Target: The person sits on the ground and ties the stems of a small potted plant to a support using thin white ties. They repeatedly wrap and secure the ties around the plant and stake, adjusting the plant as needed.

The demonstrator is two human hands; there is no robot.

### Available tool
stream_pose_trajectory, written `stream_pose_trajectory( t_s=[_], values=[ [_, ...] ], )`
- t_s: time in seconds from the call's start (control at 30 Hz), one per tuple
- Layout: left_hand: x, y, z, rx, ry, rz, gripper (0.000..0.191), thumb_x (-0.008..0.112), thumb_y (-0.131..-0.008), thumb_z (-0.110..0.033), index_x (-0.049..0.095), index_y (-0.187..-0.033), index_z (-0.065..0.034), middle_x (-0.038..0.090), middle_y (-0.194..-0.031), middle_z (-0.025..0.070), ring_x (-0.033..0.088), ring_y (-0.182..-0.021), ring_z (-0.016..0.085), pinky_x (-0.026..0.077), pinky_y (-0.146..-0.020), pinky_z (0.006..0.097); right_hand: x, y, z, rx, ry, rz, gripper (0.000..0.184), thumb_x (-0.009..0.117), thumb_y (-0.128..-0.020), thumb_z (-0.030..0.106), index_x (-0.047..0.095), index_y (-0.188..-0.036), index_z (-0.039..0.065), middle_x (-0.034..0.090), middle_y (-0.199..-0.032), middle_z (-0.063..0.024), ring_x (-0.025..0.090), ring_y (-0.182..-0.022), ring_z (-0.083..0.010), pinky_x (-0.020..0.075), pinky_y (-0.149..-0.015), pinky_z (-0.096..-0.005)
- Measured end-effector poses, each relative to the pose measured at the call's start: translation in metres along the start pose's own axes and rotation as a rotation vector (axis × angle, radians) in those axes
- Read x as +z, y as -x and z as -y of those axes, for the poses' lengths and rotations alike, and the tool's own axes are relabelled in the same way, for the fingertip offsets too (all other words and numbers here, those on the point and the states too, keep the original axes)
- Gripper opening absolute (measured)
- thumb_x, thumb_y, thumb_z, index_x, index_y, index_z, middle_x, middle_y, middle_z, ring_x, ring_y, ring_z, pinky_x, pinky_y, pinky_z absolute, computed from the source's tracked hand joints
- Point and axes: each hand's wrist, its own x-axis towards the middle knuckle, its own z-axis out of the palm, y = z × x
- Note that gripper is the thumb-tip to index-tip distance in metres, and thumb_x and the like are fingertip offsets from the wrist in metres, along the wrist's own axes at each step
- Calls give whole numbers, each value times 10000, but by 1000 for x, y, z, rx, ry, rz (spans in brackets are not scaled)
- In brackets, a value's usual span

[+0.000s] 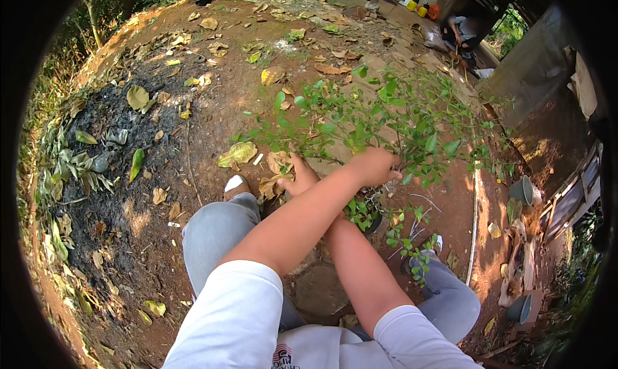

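Note:
My forearms cross in front of me, the left one above the right. My left hand [378, 167] reaches over to the right, its fingers curled around the stems of a small leafy potted plant [421, 132]; the leaves partly hide the grip. To the left of it, under the crossed arm, my right hand [300, 175] is spread with thumb and forefinger apart, low over dry leaves and beside the foliage. Part of a dark plant pot [372, 223] shows below the branches. Thin pale wire-like strands [416, 224] lie on the soil to its right.
Burnt ground with leaves [145, 161] spreads at the left. A pale pole or hose [475, 224] runs along the right, with grey pots [521, 190] beyond. A flat stone [319, 290] lies between my knees. Another person [463, 29] sits at the upper right near yellow containers [417, 7].

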Motion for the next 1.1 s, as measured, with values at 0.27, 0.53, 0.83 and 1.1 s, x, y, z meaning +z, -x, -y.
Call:
stream_pose_trajectory(
  t_s=[0.27, 0.53, 0.83, 1.1],
  values=[
    [-5, 1, 4, 43, -11, -6, 299, 598, -837, -318, 619, -1061, -121, 660, -866, 145, 639, -837, 337, 499, -744, 461, -22, 92, 25, -34, 85, 142, 503, 638, -825, 267, 531, -1238, 0, 577, -1225, -178, 554, -1136, -290, 440, -939, -393],
    [0, 0, 2, 60, -29, -35, 275, 597, -827, -288, 619, -1036, -110, 662, -837, 147, 641, -799, 343, 505, -710, 461, -141, 137, 97, 67, 370, 296, 210, 590, -850, 247, 643, -848, 43, 642, -769, -157, 626, -761, -326, 475, -699, -434],
    [6, 2, 2, 71, -5, -69, 294, 623, -829, -360, 622, -974, -105, 654, -799, 153, 634, -780, 359, 497, -682, 464, -224, 136, 41, 38, 366, -298, 314, 550, -877, 142, 528, -1184, 84, 637, -975, -109, 639, -782, -275, 502, -714, -382],
    [8, -8, 0, 57, -136, 27, 353, 592, -854, -415, 612, -1040, -116, 654, -781, 132, 643, -763, 350, 499, -668, 465, -230, 125, 1, -33, 350, -422, 252, 533, -894, 212, 566, -1117, 100, 637, -739, -148, 644, -677, -332, 516, -625, -403]
  ],
)
